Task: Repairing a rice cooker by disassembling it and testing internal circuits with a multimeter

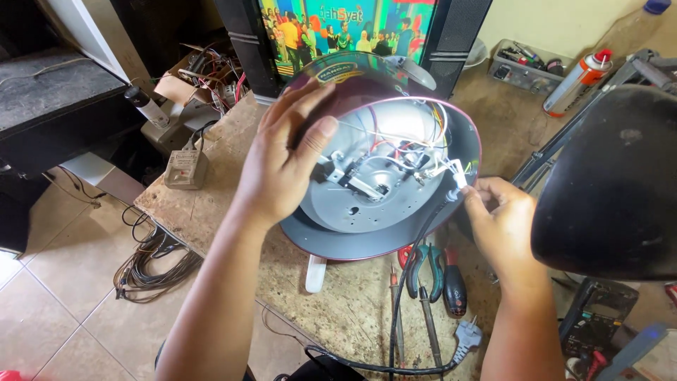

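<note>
A round dark-red appliance shell [367, 240] sits tipped on the worktop [338, 303] at centre, its open underside showing a silver metal plate and loose coloured wires. The left hand [282, 166] grips its rim at nine o'clock, fingers wrapped over the edge. At three o'clock the right hand [502, 215] pinches the black power cord [416, 247] where it enters the shell.

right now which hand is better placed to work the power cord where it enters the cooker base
The right hand, probably. Its fingers already pinch the black power cord at the rim of the upturned dark red round cooker body. The left hand is spread over the far rim, steadying it.
</note>
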